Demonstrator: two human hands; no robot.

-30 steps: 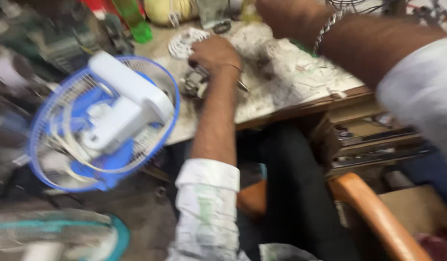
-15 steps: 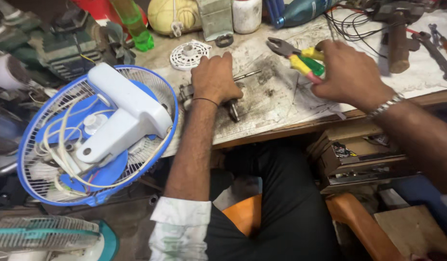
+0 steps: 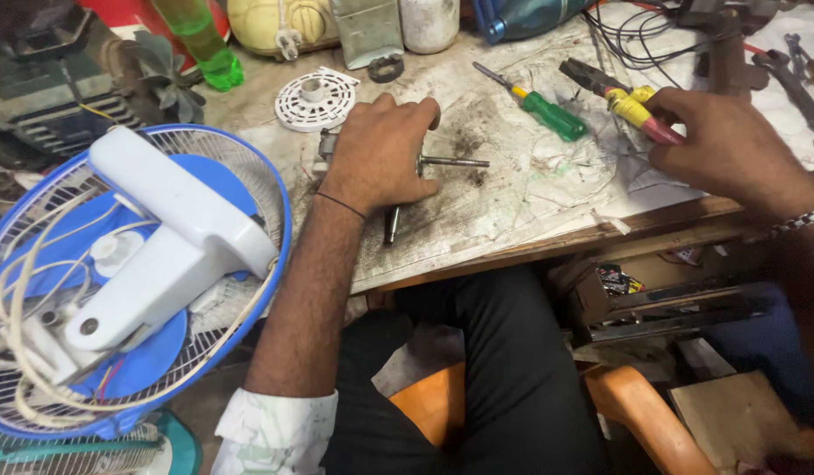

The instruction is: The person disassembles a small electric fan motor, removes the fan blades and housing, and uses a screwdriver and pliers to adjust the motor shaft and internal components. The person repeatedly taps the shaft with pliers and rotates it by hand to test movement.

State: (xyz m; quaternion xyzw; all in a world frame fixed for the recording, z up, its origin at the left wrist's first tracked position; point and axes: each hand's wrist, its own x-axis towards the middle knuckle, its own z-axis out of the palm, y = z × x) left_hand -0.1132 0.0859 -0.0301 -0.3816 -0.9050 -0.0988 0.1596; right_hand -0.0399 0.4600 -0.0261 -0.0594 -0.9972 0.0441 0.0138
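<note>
Both hands working on the paper-covered wooden worktop (image 3: 547,220), L on a motor shaft, R at pliers.

L hand (image 3: 380,154) is lying palm-down, fingers curled over a dark metal motor part w/ steel shaft (image 3: 455,162) sticking out to its right, near the front edge. R hand (image 3: 732,145) is closing round the red/yellow-handled pliers (image 3: 622,98) toward the back right. Green-handled screwdriver (image 3: 539,105) is lying betw. the hands; white round vented plastic cover (image 3: 316,100) is sitting just behind L hand.
</note>
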